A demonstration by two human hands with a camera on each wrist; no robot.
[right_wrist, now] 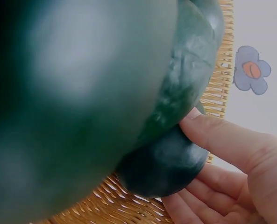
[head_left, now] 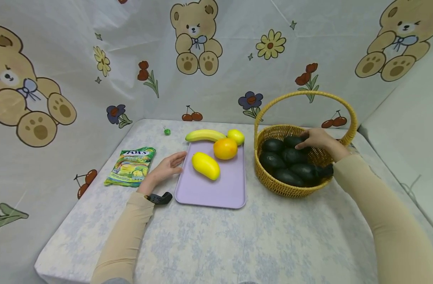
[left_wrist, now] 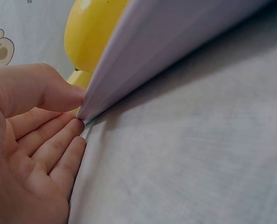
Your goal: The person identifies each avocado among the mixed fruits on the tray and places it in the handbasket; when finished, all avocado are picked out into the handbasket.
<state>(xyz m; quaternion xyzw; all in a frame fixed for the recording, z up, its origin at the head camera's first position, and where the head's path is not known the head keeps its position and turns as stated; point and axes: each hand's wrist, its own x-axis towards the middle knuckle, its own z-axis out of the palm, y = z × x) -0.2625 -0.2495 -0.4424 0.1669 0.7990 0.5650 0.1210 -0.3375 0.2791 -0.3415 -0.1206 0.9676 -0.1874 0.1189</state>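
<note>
My left hand (head_left: 168, 167) lies at the left edge of a lilac tray (head_left: 209, 194); in the left wrist view its thumb and fairly straight fingertips touch the rim. On the tray are a yellow mango (head_left: 206, 166) and an orange-yellow fruit (head_left: 225, 148). A banana (head_left: 204, 135) and a lemon (head_left: 236, 137) lie at its far edge. Over a wicker basket (head_left: 285, 191), my right hand (head_left: 318, 141) holds a dark green avocado (right_wrist: 164, 163) between thumb and fingers. Several other avocados (head_left: 272, 161) fill the basket; the closest ones partly block the right wrist view.
A green and yellow candy bag (head_left: 132, 167) lies left of my left hand. Farther back sits a small green object (head_left: 167, 131), too small to identify. The basket's tall arched handle (head_left: 308, 93) rises over the fruit. A bear-print cloth (head_left: 234, 83) hangs behind the table.
</note>
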